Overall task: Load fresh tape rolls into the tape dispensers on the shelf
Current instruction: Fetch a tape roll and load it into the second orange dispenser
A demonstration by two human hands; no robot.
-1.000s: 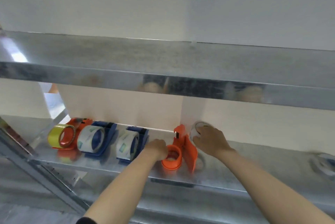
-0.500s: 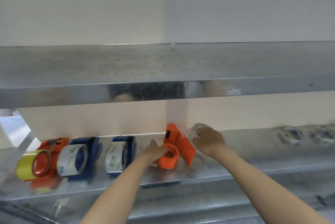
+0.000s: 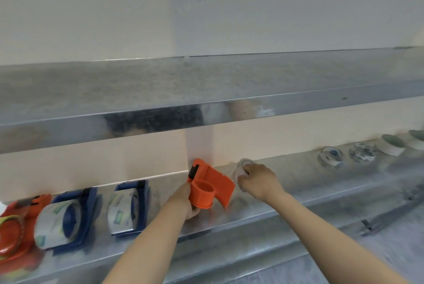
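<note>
On the long metal shelf [image 3: 298, 194], the left hand [image 3: 183, 201] wraps its grip around the empty orange plastic tape dispenser [image 3: 207, 186]; just beside it, the right hand [image 3: 259, 182] clasps a clear tape roll [image 3: 241, 167].

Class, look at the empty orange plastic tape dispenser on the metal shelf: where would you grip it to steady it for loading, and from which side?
Grip the empty orange plastic tape dispenser at its left lower edge, below the round hub, coming from the front left, as the left hand does. The hub's open face and the right side stay clear for the clear tape roll held by the right hand.
</note>
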